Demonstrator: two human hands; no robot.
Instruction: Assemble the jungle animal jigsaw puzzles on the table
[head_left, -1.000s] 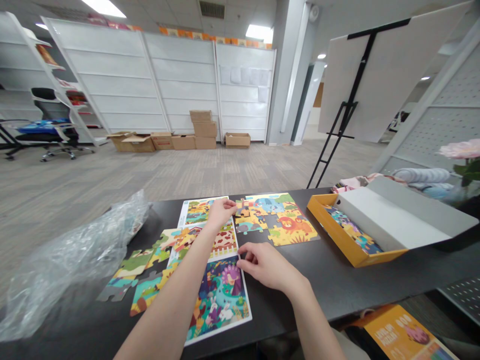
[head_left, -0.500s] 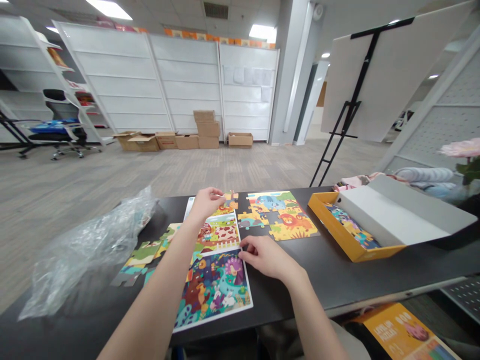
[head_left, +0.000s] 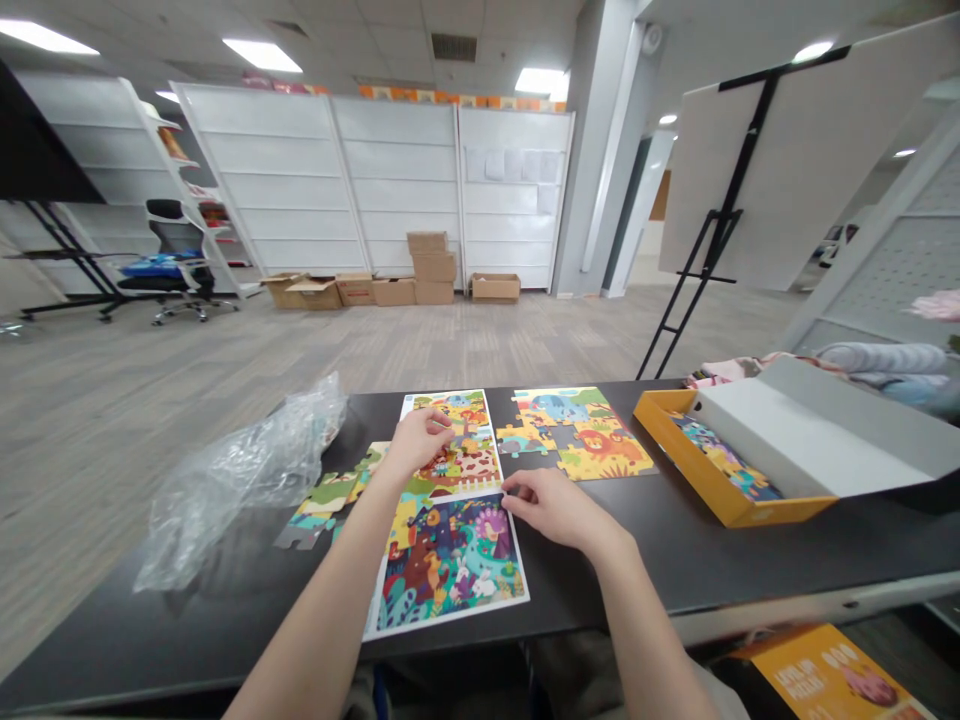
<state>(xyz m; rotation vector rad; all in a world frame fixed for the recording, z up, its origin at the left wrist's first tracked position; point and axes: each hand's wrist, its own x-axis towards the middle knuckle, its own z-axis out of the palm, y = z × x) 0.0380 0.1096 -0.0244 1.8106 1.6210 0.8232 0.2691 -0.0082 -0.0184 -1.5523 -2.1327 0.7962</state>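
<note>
A printed picture sheet [head_left: 450, 610] with animal scenes lies in front of me on the black table. Over its upper half, my left hand [head_left: 421, 440] pinches a yellow jigsaw puzzle piece [head_left: 471, 440], partly hidden by the fingers. At the sheet's right edge, my right hand [head_left: 551, 510] is closed, thumb and fingertips on the border. Beyond it lies a partly joined jigsaw puzzle [head_left: 604, 450] with lions and a blue elephant. Several loose puzzle pieces [head_left: 330, 492] lie to the left of the sheet, some behind my left forearm.
Crumpled clear plastic [head_left: 232, 480] covers the table's left side. An open yellow box [head_left: 739, 512] with more pieces stands at the right, its lid folded back. Below the table edge is another orange box [head_left: 832, 675]. Folded cloths [head_left: 881, 355] lie at the far right.
My left hand has come back toward me, bringing the piece from the sheet's upper right edge to over the sheet. My right hand stays at the sheet's edge. The camera view has turned slightly left.
</note>
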